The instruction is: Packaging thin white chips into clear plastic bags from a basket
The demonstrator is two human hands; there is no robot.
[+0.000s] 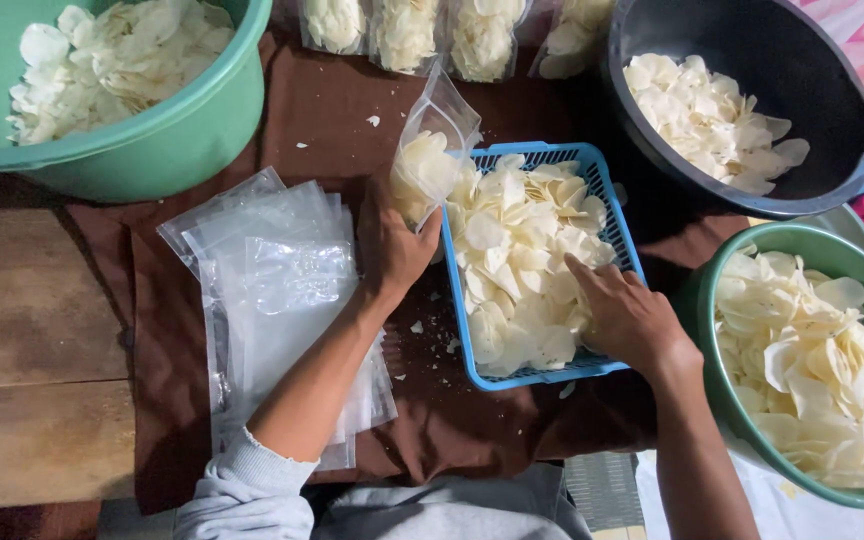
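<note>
Left hand (pixel 389 250) grips clear bag (pixel 430 160) half full of chips, mouth open, at blue basket (pixel 607 215) rim. Right hand (pixel 624 315) fingers curled in chips (pixel 522 260) in basket on desk. Best: keep mouth wide, small handfuls, avoid crushing. Empty bags (pixel 272 290) lie left.

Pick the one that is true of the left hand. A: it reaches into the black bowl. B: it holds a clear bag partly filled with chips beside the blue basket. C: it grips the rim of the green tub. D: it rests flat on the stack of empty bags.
B: the left hand holds up a clear bag, partly filled with pale chips, at the left edge of the blue basket.
</note>
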